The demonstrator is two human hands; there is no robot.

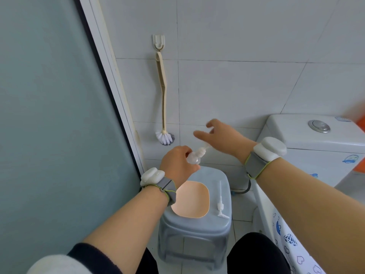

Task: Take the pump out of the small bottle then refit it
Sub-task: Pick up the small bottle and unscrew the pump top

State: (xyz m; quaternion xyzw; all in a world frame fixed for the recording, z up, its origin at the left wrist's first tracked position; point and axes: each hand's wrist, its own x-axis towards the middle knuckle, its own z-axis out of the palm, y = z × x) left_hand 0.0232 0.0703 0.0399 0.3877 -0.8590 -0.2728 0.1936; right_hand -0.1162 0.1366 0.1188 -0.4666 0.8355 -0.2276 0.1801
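My left hand [176, 165] is closed around a small clear bottle [194, 158], held tilted above the far end of a grey plastic stool [197, 224]. A white pump [203, 150] sits on the bottle's neck and points up to the right. My right hand [221, 136] hovers just beyond the pump with its fingers spread; it is blurred and holds nothing. A second white pump with a long tube [220, 202] lies loose on the stool's right side.
A peach-coloured bowl [190, 199] rests on the stool. A toilet brush [165, 107] hangs on the tiled wall. A white toilet cistern [316, 143] stands at the right, a frosted door [49, 115] at the left.
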